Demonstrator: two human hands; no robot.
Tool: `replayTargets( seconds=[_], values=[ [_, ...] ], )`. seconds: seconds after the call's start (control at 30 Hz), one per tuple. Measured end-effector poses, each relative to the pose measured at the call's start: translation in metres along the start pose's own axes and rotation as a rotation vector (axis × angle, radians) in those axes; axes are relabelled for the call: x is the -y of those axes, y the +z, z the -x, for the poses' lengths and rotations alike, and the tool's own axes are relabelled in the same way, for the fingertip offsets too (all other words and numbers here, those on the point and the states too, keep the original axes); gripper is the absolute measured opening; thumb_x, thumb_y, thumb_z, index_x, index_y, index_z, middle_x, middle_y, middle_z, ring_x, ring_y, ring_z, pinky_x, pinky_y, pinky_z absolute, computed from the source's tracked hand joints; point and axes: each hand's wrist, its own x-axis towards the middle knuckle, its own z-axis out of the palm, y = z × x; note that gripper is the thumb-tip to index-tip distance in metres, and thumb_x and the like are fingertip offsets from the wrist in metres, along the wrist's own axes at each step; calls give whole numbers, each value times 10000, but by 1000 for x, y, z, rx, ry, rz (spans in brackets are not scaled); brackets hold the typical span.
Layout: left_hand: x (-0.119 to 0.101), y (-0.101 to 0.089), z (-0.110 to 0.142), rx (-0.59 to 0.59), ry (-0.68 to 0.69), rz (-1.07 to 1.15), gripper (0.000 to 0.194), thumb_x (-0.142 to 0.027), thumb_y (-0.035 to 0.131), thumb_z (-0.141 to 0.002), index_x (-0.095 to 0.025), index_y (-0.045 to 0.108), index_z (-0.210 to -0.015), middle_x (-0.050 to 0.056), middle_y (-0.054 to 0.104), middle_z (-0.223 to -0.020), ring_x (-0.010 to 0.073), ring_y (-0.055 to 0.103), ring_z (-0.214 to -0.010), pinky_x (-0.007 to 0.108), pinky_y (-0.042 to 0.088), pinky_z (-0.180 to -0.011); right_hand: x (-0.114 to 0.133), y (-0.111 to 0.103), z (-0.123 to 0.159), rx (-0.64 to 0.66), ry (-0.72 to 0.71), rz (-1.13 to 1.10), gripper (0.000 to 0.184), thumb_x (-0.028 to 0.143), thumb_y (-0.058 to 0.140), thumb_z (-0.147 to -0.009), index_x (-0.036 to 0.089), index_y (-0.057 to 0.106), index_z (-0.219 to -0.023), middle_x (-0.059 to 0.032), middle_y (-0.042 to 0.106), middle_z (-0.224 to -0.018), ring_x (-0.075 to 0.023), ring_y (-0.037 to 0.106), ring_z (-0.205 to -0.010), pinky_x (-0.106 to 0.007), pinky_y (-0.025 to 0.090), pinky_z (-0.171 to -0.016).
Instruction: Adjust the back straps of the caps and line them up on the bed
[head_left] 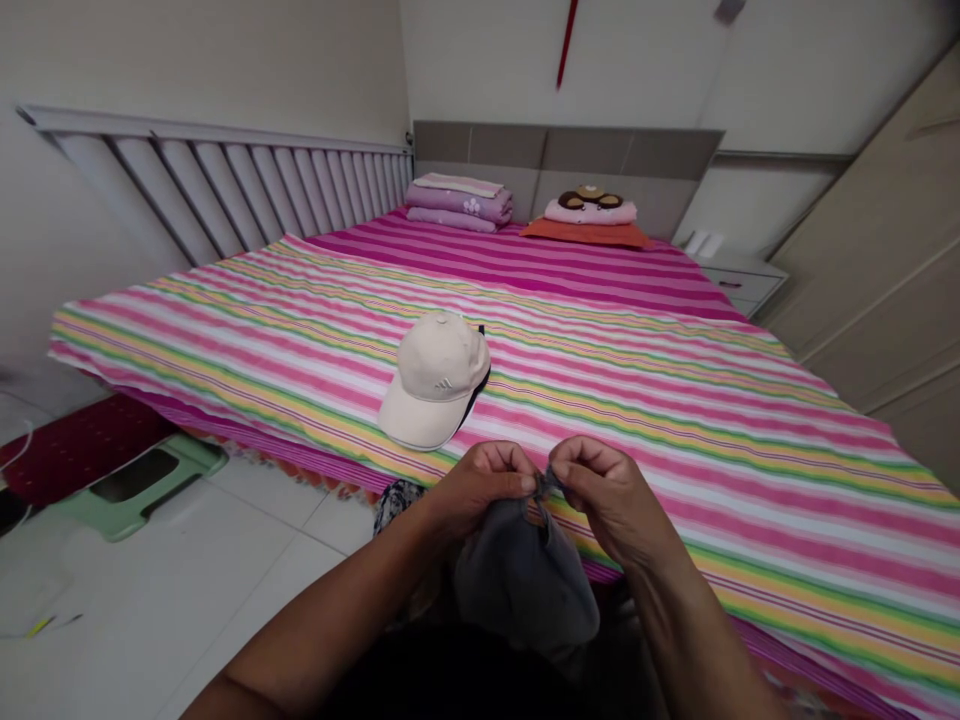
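A dark grey cap [525, 580] hangs below my two hands, its crown towards my body. Its back strap is pinched between the fingers of my left hand [491, 480] and my right hand [600, 490], which are close together. Both hands are closed on the strap; the fastening itself is too small to make out. Just beyond my left hand, a beige cap [439, 370] with a small logo rests on the striped sheet [675, 400], its brim pointing towards me and to the left.
Folded purple bedding [465, 205] and an orange pillow [585, 235] lie by the headboard [502, 145]. A slatted rail [247, 190] runs along the left. On the floor at left stands a green stool [127, 505]. A white nightstand [742, 280] is at the far right.
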Motion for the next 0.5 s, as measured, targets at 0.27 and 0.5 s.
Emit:
replayTargets(
  seconds=[0.27,0.5],
  values=[
    [1,1,1,-21,-10,-53,244,-265,729,-565,-108,558,-640,-8,522,-556,58,422,-475,191,291,-474,4,0,-2,32,17,136,192,279,672,-607,158,530,-563,41,433,-538,-61,314,-460,-201,247,-418],
    [4,0,0,-55,-22,-66,216,-249,718,-560,-107,580,-643,-10,520,-545,58,418,-472,195,296,-486,5,2,0,-6,-17,252,188,284,652,-606,170,510,-560,27,456,-532,-83,350,-472,-216,271,-424]
  ],
)
